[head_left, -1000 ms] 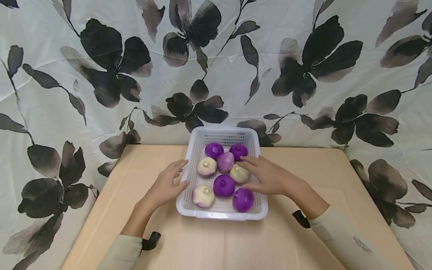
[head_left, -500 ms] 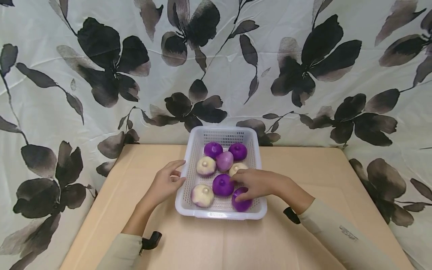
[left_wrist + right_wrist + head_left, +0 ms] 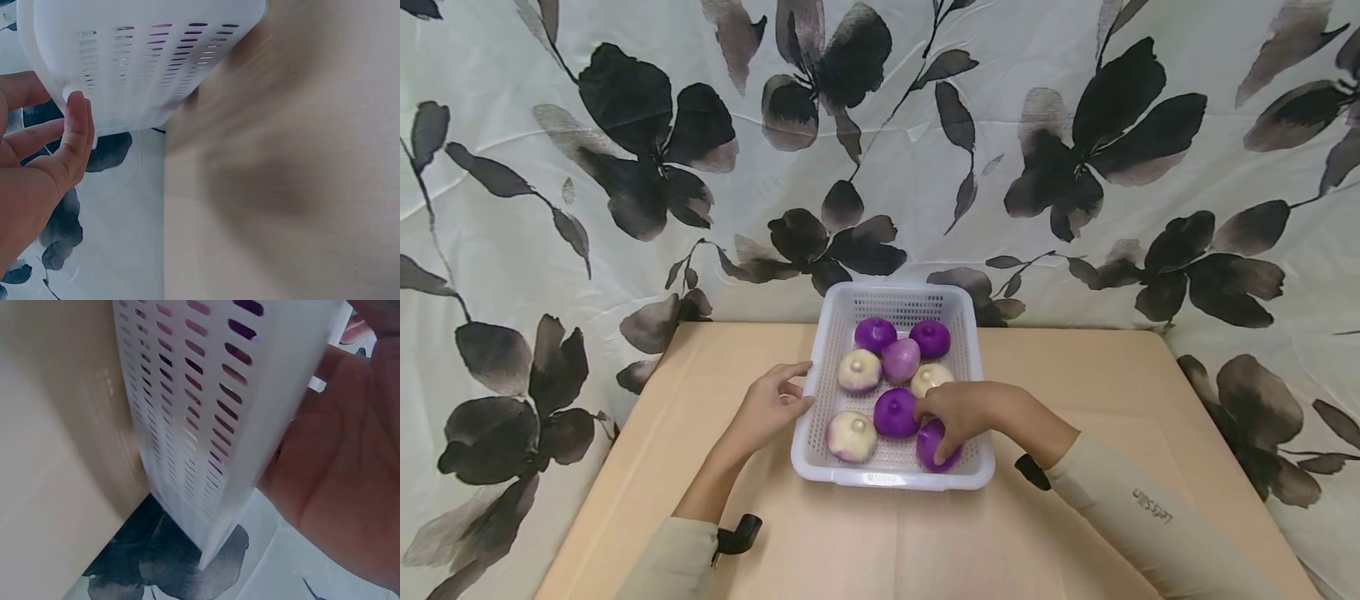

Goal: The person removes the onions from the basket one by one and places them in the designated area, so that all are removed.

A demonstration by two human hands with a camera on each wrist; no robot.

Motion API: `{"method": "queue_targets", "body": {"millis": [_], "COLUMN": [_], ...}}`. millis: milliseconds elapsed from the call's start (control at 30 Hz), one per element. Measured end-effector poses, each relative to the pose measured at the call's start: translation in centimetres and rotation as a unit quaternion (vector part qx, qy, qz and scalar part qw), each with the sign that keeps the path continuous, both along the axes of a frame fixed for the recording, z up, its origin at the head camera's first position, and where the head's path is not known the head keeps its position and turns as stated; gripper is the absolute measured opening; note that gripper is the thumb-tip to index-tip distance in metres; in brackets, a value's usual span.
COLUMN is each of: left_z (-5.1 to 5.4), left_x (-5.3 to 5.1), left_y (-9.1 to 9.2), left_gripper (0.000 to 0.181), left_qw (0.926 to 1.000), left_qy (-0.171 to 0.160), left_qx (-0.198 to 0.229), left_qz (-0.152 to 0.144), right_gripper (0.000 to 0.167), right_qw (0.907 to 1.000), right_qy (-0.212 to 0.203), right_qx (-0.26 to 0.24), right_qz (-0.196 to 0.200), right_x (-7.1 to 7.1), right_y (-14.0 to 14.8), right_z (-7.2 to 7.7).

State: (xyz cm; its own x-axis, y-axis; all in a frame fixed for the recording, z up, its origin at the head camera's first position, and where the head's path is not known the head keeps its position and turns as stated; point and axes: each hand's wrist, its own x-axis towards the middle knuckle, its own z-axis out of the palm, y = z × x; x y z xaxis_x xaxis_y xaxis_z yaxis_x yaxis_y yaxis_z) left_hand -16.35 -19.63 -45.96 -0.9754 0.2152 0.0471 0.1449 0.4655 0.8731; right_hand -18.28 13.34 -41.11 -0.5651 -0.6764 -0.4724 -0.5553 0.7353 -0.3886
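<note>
A white plastic basket (image 3: 820, 481) with slotted walls holds several round onions. In the head view my right hand (image 3: 958, 410) reaches over its right side and grips the purple onion (image 3: 929, 450) at the front right corner, thumb in front. The far fingers are hidden behind that onion. Another purple onion (image 3: 895, 413) lies just left of these fingers. My left hand (image 3: 769, 408) is at the basket's left rim, fingers loosely bent. In the left wrist view the fingertips (image 3: 76, 109) of that hand touch or nearly touch the rim.
Behind the gripped onion lie pale onions (image 3: 859, 372), a lilac one (image 3: 901, 359) and dark purple ones (image 3: 876, 335). One pale onion (image 3: 852, 437) sits front left. The basket stands on a light wooden table (image 3: 880, 542), against a floral cloth (image 3: 925, 167).
My right hand has come from above the basket's right rim, toward the front, and closed on the front right purple onion. My left hand has drawn slightly back from the left rim.
</note>
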Motion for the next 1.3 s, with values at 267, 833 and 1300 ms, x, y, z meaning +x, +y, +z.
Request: {"method": "queue_targets", "body": {"millis": [267, 833, 1300], "left_z": [-0.1, 0.1, 0.7], "left_x": [0.0, 0.1, -0.4], "left_y": [0.2, -0.2, 0.1], "left_gripper": [0.060, 0.063, 0.064], "left_qw": [0.9995, 0.9973, 0.9965], "left_qy": [-0.032, -0.063, -0.072], "left_qx": [0.003, 0.036, 0.040], "left_qz": [0.002, -0.006, -0.009], "right_gripper": [0.045, 0.047, 0.056], "right_qw": [0.9992, 0.9992, 0.9844], "right_qy": [-0.008, -0.019, 0.025], "right_qx": [0.037, -0.017, -0.162], "right_qz": [-0.014, -0.032, -0.064], "right_x": [0.7, 0.5, -0.4], "right_y": [-0.3, 0.7, 4.9], "right_z": [-1.1, 0.6, 2.1]}}
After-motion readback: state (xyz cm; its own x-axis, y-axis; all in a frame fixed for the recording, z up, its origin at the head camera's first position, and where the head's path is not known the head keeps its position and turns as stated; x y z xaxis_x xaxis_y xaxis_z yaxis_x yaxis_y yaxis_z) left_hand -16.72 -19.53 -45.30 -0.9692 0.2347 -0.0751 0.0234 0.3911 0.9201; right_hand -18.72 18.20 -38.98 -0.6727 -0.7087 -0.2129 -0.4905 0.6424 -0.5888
